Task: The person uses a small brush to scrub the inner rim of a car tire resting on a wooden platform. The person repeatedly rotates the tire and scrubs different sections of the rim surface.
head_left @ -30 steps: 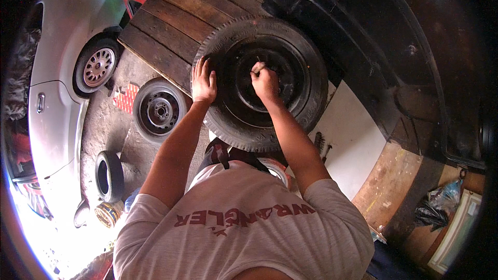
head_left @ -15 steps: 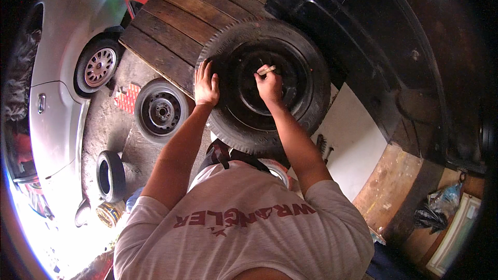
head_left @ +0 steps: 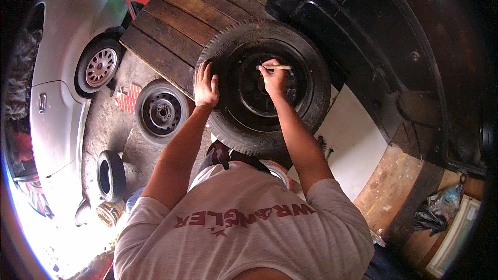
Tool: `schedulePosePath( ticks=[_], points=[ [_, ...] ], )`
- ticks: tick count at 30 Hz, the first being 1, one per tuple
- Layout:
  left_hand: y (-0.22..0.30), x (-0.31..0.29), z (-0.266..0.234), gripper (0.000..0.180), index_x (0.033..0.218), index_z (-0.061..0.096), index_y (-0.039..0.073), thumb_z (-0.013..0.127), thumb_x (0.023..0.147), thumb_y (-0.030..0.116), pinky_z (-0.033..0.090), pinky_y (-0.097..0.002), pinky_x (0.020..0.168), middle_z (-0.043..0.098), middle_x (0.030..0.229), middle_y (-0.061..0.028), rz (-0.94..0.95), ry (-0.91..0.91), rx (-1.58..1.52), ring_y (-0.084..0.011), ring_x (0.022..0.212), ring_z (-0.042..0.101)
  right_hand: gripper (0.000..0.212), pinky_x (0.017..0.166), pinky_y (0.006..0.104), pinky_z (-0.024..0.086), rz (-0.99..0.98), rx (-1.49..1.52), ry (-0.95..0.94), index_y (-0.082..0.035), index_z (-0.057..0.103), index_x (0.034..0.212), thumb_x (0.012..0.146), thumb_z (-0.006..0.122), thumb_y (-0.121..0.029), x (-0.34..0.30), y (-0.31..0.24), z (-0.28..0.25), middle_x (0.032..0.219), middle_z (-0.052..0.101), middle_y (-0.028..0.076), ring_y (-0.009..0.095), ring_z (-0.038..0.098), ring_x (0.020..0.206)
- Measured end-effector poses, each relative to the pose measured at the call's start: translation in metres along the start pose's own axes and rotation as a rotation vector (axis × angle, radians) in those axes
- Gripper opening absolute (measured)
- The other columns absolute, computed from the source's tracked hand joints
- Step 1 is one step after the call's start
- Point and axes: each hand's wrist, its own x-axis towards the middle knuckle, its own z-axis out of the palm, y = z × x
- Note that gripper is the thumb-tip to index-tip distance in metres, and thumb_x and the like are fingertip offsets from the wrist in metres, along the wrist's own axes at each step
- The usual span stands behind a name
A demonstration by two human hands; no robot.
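Note:
A large tyre (head_left: 311,93) on a black steel wheel rim (head_left: 244,93) lies flat at the front of a wooden plank top. My left hand (head_left: 206,85) rests on the tyre's left sidewall, its fingers stretched out and slightly apart. Over the middle of the rim, my right hand (head_left: 273,76) pinches a slim brush (head_left: 282,67) with a pale wooden handle. The handle points to the right. Its working end, by the fingertips to the left, is small and partly hidden, and I cannot make out whether it touches the rim.
Dark planks (head_left: 179,21) extend behind the tyre. A smaller wheel (head_left: 162,110) and a loose tyre (head_left: 110,176) are on the floor at left, near a silver car (head_left: 62,103). At right stand a large black panel (head_left: 358,36) and a pale board (head_left: 358,135).
My right hand has shifted slightly up and right over the rim. The brush handle has turned from slanting to nearly level, pointing right. My left hand stays in place.

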Motion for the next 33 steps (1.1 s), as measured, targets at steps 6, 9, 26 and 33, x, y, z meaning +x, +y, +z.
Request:
schedulePosePath(
  ticks=[6,9,26,33],
  points=[
    [-0.002,-0.001,0.001,0.051,0.137,0.045,0.005,0.039,0.096,0.035,0.022,-0.0451,0.115,0.038,0.146,-0.0187,0.002,0.013,0.017,-0.0365,0.138,0.032,0.013,0.064,0.0404,0.05,-0.328,-0.379,-0.063,-0.008,0.057,0.086,0.079,0.065,0.0,-0.007,-0.01,0.006,0.078,0.063,0.013,0.036,0.064,0.077],
    [-0.004,-0.001,0.001,0.052,0.137,0.045,0.005,0.04,0.096,0.036,0.022,-0.0448,0.115,0.039,0.146,-0.0195,0.001,0.023,0.017,-0.0373,0.137,0.033,0.011,0.063,0.038,0.05,-0.401,-0.25,-0.142,-0.004,0.058,0.084,0.079,0.066,0.001,-0.021,-0.01,0.006,0.078,0.062,0.013,0.034,0.065,0.076],
    [-0.004,-0.001,0.004,0.052,0.138,0.044,0.005,0.04,0.096,0.037,0.02,-0.045,0.116,0.038,0.146,-0.0184,-0.006,0.009,0.035,-0.0363,0.138,0.032,0.01,0.063,0.0394,0.05,-0.37,-0.202,-0.242,-0.006,0.058,0.085,0.08,0.066,-0.001,-0.024,-0.015,-0.002,0.076,0.063,0.013,0.035,0.065,0.076],
    [-0.002,-0.002,0.001,0.052,0.137,0.045,0.004,0.039,0.097,0.037,0.023,-0.0445,0.114,0.04,0.145,-0.0194,-0.009,0.038,-0.064,-0.0373,0.137,0.033,0.015,0.066,0.034,0.05,-0.064,-0.134,-0.029,-0.004,0.059,0.082,0.077,0.072,0.0,-0.029,-0.001,0.013,0.074,0.065,0.009,0.024,0.066,0.07]
  ],
)
